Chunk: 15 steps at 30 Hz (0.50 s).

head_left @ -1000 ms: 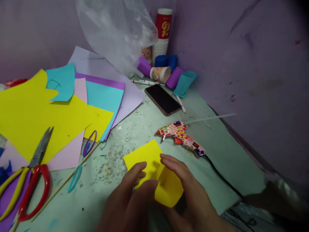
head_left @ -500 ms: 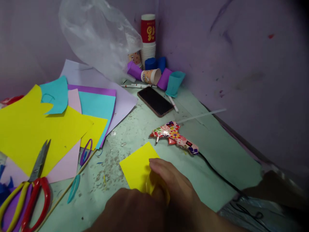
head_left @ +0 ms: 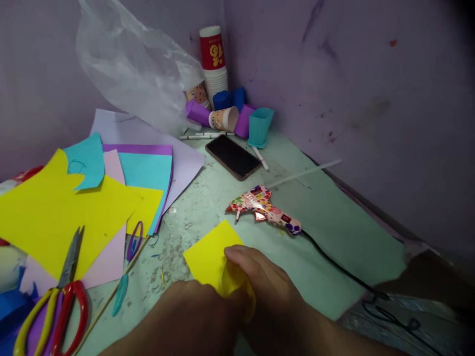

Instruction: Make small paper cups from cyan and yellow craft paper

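At the bottom middle both my hands are around a curled yellow paper tube [head_left: 232, 278]. My right hand [head_left: 269, 284] wraps its right side, thumb along the upper edge. My left hand [head_left: 200, 311] is bent in from the left, its fingers partly hidden in or behind the tube. Just beyond the tube lies a yellow paper square [head_left: 210, 249] on the table; I cannot tell whether the two are joined. A flower-patterned glue gun [head_left: 265, 207] rests on its side past my right hand, with a glue stick [head_left: 306, 173] in its back.
Red-and-yellow scissors [head_left: 69, 277] lie at left on coloured paper sheets [head_left: 96, 212], beside a thin stick [head_left: 111, 294]. Behind are a phone [head_left: 233, 157], a turquoise paper cup shape [head_left: 260, 127], stacked paper cups [head_left: 214, 64] and a plastic bag [head_left: 137, 64]. The gun's black cord [head_left: 334, 262] runs right.
The view has shifted slightly, so the background sits a little differently. My hands stay around the yellow tube, with the left forearm showing more at the lower left.
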Motion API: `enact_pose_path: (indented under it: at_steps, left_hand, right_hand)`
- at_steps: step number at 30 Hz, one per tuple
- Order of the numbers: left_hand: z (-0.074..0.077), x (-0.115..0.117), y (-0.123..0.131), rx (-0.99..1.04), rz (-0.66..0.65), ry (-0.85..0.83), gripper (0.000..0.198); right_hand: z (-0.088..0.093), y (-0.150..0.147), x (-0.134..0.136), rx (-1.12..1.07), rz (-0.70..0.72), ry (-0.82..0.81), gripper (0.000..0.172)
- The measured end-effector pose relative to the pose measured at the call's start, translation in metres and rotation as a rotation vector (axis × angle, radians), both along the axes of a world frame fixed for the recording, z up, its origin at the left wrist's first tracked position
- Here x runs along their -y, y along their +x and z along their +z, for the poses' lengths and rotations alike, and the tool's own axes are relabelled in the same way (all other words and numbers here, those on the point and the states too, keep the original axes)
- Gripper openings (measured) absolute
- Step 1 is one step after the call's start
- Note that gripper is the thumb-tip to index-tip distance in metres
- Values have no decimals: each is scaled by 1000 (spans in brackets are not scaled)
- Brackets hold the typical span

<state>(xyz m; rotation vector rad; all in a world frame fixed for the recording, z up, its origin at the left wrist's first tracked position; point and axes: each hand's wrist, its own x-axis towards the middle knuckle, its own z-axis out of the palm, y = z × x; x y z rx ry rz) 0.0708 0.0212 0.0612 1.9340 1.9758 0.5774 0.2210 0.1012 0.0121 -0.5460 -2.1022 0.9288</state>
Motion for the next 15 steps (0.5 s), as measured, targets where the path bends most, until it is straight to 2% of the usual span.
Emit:
enact_pose_path:
  at_steps: [2,4,5,6,8,11,13,15]
  left_hand:
    - [14,1,-12,17,-44,74,18]
    - [20,6,-23,-18,43,116,20]
    - [19,10,-25,-53,84,131,23]
    - [14,14,-25,-96,113,133,28]
    - [-3,23,-17,-198,72,134,42]
    - [-30,30,6,-335,3,7,55]
    - [-40,30,15,-340,13,-102,55]
    - [-42,26,12,-293,27,-148,55]
  right_hand:
    - [-1,3,-1,-14,25,-33,62]
    - [-3,6,-2,-27,61,-71,64]
    - [-4,9,-2,-24,84,-84,65]
    - [-5,12,-3,-10,109,-96,67]
    - [-7,18,-4,36,149,-118,70]
    - [-11,28,-6,99,147,-113,74]
    - [-11,32,-7,111,100,-93,73]
    - [-8,34,-10,91,16,-88,71]
